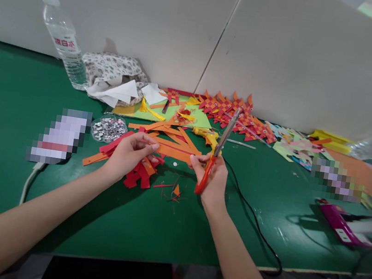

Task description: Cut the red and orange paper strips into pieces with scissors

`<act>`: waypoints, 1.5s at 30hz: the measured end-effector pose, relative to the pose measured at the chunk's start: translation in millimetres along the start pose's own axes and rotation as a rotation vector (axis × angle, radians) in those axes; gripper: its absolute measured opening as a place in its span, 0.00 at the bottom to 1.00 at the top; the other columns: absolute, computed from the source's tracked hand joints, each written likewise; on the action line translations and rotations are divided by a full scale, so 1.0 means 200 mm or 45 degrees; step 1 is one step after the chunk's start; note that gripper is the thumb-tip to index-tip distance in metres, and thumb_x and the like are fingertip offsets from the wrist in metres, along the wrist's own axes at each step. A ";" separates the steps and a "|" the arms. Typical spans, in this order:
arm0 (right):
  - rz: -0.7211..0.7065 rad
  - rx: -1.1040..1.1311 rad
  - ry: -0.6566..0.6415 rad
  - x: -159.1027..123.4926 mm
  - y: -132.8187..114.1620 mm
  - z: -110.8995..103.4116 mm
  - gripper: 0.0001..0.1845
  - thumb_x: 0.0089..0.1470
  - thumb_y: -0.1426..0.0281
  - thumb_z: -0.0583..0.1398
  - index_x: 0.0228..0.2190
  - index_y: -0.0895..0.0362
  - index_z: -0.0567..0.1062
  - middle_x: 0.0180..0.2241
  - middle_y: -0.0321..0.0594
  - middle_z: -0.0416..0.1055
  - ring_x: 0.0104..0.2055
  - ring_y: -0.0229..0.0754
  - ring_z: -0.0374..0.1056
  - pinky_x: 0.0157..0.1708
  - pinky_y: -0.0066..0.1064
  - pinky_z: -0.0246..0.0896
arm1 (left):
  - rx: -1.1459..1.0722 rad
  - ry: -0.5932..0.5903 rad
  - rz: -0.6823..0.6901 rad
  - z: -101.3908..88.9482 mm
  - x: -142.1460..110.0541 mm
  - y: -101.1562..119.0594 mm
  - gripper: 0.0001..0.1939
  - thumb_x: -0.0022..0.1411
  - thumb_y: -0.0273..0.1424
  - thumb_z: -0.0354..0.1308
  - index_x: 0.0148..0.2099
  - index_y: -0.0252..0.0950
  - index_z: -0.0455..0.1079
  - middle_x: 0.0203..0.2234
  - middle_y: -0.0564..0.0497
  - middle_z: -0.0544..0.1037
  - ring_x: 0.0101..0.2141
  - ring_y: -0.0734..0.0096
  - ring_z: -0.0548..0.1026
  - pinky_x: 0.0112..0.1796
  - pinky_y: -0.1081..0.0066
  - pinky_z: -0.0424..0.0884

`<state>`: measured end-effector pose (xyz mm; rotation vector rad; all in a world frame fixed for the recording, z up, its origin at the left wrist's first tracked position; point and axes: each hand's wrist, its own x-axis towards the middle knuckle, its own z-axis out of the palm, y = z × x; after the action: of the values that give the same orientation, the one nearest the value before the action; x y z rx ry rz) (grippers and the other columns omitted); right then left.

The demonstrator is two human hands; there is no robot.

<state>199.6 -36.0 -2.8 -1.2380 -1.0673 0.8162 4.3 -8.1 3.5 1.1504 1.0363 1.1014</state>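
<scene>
An orange paper strip (177,153) is stretched between my two hands above the table. My left hand (130,153) is closed, pinching its left end between thumb and fingers. My right hand (214,181) is closed too: the thumb and a finger grip the strip's right end, while red-handled scissors (206,175) stay in the palm, blades pointing up and away. Cut red paper pieces (140,174) lie under and beside my left hand. Loose orange strips (160,127) are spread just behind the held one. Small paper scraps (177,190) lie in front.
A yellow glue gun (207,136) with a black cord (252,210) lies behind my right hand. Woven red-and-orange paper fish (235,114) are heaped along the wall. Leftward are a tray of googly eyes (109,129), a blurred phone (62,137) and a water bottle (64,42). A purple power strip (343,223) sits right.
</scene>
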 end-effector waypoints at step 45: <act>0.135 -0.077 -0.412 -0.05 -0.07 0.03 0.21 0.35 0.66 0.68 0.25 0.53 0.61 0.23 0.32 0.72 0.26 0.39 0.70 0.32 0.35 0.66 | 0.481 -0.584 -0.133 0.02 -0.06 -0.02 0.12 0.50 0.40 0.62 0.31 0.36 0.77 0.24 0.50 0.78 0.24 0.73 0.72 0.26 0.74 0.68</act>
<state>189.6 -45.9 8.6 -1.2483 -1.3010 1.0993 6.7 -20.6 1.6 1.5428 0.9444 0.5277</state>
